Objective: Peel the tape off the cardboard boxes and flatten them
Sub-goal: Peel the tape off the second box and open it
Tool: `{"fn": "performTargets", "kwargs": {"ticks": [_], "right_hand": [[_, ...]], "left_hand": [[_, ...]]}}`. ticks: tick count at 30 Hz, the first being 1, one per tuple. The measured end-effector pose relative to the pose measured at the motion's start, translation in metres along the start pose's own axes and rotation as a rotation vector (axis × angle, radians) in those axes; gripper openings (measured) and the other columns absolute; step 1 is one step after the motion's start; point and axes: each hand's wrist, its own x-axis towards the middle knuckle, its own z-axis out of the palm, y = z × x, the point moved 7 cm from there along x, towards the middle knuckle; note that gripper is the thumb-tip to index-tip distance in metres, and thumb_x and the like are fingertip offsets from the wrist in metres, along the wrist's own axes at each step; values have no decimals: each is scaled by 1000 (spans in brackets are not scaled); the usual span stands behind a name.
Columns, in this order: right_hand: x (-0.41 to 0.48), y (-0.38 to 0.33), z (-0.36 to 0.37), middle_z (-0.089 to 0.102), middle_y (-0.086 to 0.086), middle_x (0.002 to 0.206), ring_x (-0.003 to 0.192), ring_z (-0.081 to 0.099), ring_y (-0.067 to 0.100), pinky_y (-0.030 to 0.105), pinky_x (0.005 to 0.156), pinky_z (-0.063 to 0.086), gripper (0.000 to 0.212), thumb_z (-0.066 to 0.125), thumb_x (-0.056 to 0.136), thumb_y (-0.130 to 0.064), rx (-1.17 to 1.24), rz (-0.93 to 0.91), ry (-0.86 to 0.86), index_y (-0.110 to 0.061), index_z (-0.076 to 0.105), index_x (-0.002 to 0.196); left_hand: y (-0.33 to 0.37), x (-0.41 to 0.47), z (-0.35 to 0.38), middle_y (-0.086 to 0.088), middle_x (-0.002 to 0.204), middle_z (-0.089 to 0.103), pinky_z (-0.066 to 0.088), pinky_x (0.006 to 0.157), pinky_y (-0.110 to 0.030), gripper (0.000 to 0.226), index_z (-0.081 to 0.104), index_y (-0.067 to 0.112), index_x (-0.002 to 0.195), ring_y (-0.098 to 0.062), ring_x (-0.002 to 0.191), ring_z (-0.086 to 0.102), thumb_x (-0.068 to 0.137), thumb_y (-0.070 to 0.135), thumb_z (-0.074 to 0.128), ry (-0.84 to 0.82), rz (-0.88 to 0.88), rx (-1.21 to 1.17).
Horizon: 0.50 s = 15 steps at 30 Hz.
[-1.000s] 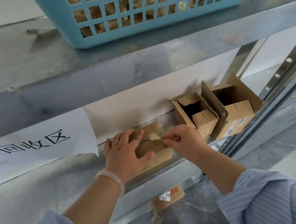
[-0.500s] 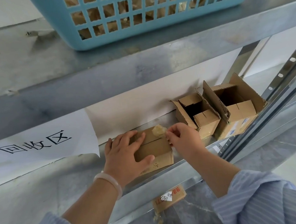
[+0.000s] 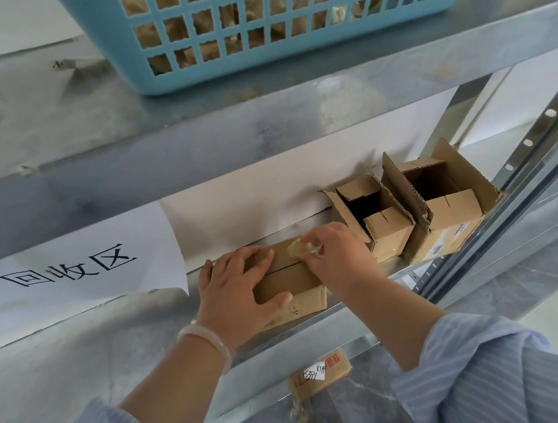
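R hand (image 3: 339, 260) is pinched shut on a crumpled wad of tape (image 3: 300, 248), thumb + fingertips holding it right at the far top edge of the box (image 3: 290, 279). Vs a sec ago the wad has gone from hanging off the near-centre of the lid to bunched up at the back edge, and the R hand has slid fwd w/ it. Reads like the strip is nearly off the top seam, w/ only the last bit at the rear maybe still stuck; can't tell if it's fully free.

L hand (image 3: 236, 290) lies flat, fingers spread, palm pressing the box's left half, thumb hooked over the near face. It hasn't shifted, so it's bracing while the R pulls.

The box sits on the shelf (image 3: 90, 362) under both hands, flaps shut, not flattened yet. Once the tape's clear, prob. next: drop the wad, open the flaps, collapse.

Just right of the R hand, 2 open boxes: one (image 3: 375, 222) almost touching the knuckles, another (image 3: 442, 208) beyond it. Both stand w/ flaps up, not flat. Below the hands, a flat piece of cardboard (image 3: 320, 374) on the floor w/ tape scraps near. Left of the L hand hangs a paper sign (image 3: 70, 271); above, a blue basket (image 3: 278, 22) on the upper shelf.
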Motion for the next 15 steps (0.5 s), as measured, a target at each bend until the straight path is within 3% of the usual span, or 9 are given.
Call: {"fn": "performTargets", "kwargs": {"ticks": [5,7,10,12,15], "right_hand": [[3,4,2,52,-14,91,78,50,-1,10,62,35,30,67,88,-39,87,21,-55,-29,58,114],[1,2,-1,49,-15,85,75,50,3,11,60,32,13,67,88,-33,70,-15,-31,-29,59,98],[-5,6,-7,49,-11,79,68,46,4,12,59,31,16,66,86,-14,80,-21,72,-24,54,81],[-12,9,-10,48,-11,79,67,44,3,12,59,32,12,64,87,-11,78,-22,133,-21,57,83],[-20,14,-7,52,-9,95,75,49,3,11,69,39,9,62,90,-12,58,-43,143,-16,67,97]], "left_hand": [[1,-2,-1,18,146,28,-1,118,-44,85,34,45,143,-12,138,19,67,82,26,19,7,-16],[2,-2,-1,18,146,28,-1,118,-44,85,33,46,143,-12,138,19,67,82,27,19,14,-15],[1,-2,0,20,145,27,-2,118,-43,85,32,47,143,-11,138,17,66,83,27,15,8,-20],[1,-2,0,21,145,27,-2,118,-43,85,33,47,143,-10,137,18,66,83,27,20,8,-24],[1,-2,0,20,145,27,-2,117,-42,85,34,46,143,-10,137,18,66,83,26,25,14,-17]]}}
